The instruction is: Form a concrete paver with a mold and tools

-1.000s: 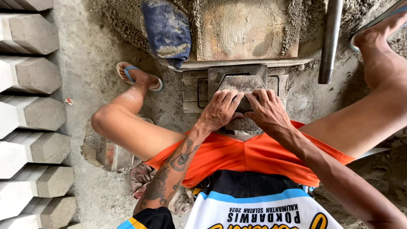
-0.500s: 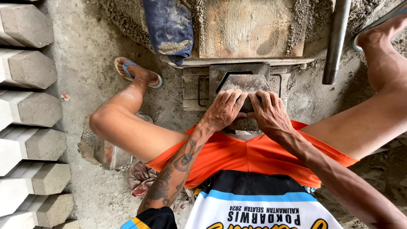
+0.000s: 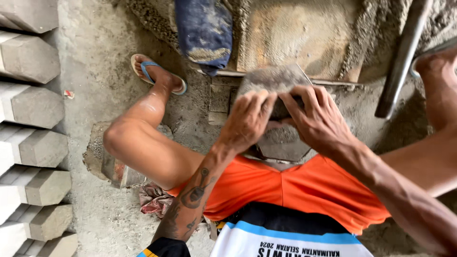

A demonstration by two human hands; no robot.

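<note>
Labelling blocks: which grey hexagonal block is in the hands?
The fresh hexagonal block at top centre, gripped by both hands over the mould; the others sit stacked untouched along the left edge.

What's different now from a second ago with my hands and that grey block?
Both hands, left hand and right hand, have lifted the grey block up out of the metal mould; before, they pressed down on it while it sat in the mould. They grip it now from both sides. The stacked blocks, the sandal and the blue cloth stayed as they were.
</note>
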